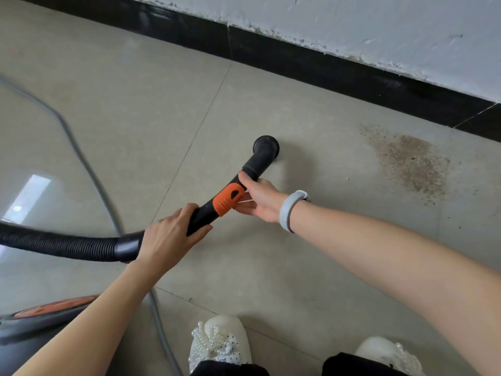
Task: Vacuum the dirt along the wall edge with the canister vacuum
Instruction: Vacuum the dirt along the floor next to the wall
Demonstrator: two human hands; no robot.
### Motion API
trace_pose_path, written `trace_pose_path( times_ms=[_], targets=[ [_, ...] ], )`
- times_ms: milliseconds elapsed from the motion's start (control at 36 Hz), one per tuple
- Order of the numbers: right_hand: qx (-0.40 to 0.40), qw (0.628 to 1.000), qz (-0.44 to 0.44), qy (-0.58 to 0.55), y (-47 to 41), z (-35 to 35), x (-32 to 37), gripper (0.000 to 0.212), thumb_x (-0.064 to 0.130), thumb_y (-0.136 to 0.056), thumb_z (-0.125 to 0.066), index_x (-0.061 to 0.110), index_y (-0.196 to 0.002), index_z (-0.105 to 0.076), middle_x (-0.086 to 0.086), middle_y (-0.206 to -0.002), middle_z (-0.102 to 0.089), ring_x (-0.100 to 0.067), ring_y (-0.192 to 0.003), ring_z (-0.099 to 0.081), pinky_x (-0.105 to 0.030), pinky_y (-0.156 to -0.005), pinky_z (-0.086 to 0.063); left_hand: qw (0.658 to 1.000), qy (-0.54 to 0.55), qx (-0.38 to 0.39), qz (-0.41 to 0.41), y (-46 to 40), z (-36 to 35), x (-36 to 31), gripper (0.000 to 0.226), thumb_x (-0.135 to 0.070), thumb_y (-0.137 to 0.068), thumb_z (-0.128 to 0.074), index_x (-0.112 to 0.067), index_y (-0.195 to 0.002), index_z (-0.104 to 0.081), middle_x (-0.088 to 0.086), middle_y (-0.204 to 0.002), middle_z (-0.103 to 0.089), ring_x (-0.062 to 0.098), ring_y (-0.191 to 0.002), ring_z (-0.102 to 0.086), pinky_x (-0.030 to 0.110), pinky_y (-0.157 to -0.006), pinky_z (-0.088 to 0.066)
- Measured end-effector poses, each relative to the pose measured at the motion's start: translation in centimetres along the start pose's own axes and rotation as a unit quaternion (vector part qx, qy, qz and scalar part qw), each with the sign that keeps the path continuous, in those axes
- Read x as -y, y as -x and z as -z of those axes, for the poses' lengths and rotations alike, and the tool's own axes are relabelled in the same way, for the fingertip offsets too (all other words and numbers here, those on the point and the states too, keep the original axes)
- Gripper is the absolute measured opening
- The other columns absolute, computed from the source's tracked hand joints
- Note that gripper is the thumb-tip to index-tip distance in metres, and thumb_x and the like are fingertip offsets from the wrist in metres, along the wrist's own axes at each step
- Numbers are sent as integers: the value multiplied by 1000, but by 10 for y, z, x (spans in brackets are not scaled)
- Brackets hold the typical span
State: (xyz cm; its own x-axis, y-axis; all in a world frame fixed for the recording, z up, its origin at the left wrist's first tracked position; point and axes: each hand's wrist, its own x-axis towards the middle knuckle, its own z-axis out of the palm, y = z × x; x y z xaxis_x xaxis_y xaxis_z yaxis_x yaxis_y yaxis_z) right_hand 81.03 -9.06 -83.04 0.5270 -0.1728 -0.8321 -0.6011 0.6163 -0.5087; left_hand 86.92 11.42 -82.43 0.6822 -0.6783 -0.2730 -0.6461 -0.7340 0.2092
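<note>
Down at the far left, the black and orange canister vacuum (40, 324) sat low on the pale tiled floor (135, 118), cut off by the edge, so I could see only a part of its top. A thin grey cord (81, 158) ran blurry across the tiles beside it. From the left edge came the black ribbed hose (54, 244), joined to a curved black plastic handle tube (203, 213).

The left hand (169, 237) gripped that tube near the hose end, fingers curled round it. Next along was an orange slider (227, 199) on the tube. The right hand (261, 200) held the tube just past the slider, thumb on top; its fingers went under, so I could not tell how tightly it held. A grey band (291, 211) sat on that wrist.

The round black nozzle (265, 147) pointed down at the floor. I could not tell if it touched the tile.

Well to the right lay the brown patch of dirt (409, 164), close to the black skirting strip (325, 74) under the white wall (379, 25).

To do this step well, I thought the person should slide the nozzle slowly right, keep it low, and follow the strip.

At the bottom, two white beaded shoes (219, 343) were partly cut off.
</note>
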Motion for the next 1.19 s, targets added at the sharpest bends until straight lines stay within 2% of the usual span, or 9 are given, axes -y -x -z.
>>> trace_pose_path(
  times_ms=[278,361,417,500,556,611,889,1056,1194],
  targets=[
    [15,996,6,89,2,-6,6,40,42,-97,-52,5,-115,-53,-12,-90,-67,-23,-74,-67,-31,-69,-59,999,-44,-12,27,-22,9,-2,66,-82,-73,-30,-31,-111,-48,-5,-85,-65,29,-74,-62,30,-58,-35],
    [-59,975,76,201,1,1,1,44,42,-97,-51,8,-125,-45,-10,-106,-64,-22,-85,-63,-37,-83,-56,997,-58,-20,42,-22,13,9,74,-92,-56,-15,-35,-93,-45,-9,-67,-54,23,-63,-54,29,-56,-33],
    [-131,922,200,303,-3,8,-2,54,34,-95,-56,8,-138,-34,-9,-122,-54,-23,-103,-55,-34,-89,-47,997,-65,-17,45,-24,16,18,74,-94,-52,-14,-36,-86,-43,-10,-62,-51,22,-61,-53,28,-56,-34],
    [-168,762,354,516,-7,20,6,66,25,-93,-61,19,-149,-26,-10,-143,-34,-27,-129,-37,-40,-97,-42,998,-58,-4,40,-29,22,30,77,-96,-49,-16,-35,-84,-48,-13,-59,-51,19,-59,-53,27,-54,-34],
    [-144,663,365,637,-14,27,17,65,31,-93,-60,25,-150,-29,-9,-153,-24,-28,-141,-22,-42,-108,-33,998,-43,9,33,-33,27,35,75,-96,-49,-20,-36,-83,-49,-14,-58,-52,14,-56,-53,25,-53,-35],
    [-94,609,355,703,-22,29,26,60,37,-93,-59,23,-146,-35,-4,-153,-27,-25,-143,-18,-39,-111,-26,998,-47,28,20,-36,30,35,69,-94,-54,-28,-36,-84,-48,-14,-58,-51,8,-55,-51,23,-51,-34],
    [-60,604,351,713,-23,5,15,47,42,-91,-61,20,-130,-46,3,-134,-42,-25,-126,-32,-34,-73,-40,990,-139,12,-24,-53,13,-1,50,-68,-89,-41,-24,-113,-45,-5,-93,-61,25,-78,-63,29,-59,-36],
    [-75,654,402,637,-14,9,13,44,23,-98,-51,15,-141,-42,1,-148,-36,-21,-134,-33,-39,-89,-47,989,-141,-37,-12,-54,19,38,45,-66,-89,-41,-29,-112,-52,-1,-80,-59,29,-67,-62,29,-54,-36],
    [-37,601,360,713,-14,24,-7,49,22,-101,-39,16,-149,-31,-5,-153,-30,-23,-138,-31,-35,-108,-32,984,-147,-86,60,-53,28,78,45,-70,-86,-37,-32,-101,-56,-1,-74,-63,29,-61,-58,27,-55,-31]
  ],
)
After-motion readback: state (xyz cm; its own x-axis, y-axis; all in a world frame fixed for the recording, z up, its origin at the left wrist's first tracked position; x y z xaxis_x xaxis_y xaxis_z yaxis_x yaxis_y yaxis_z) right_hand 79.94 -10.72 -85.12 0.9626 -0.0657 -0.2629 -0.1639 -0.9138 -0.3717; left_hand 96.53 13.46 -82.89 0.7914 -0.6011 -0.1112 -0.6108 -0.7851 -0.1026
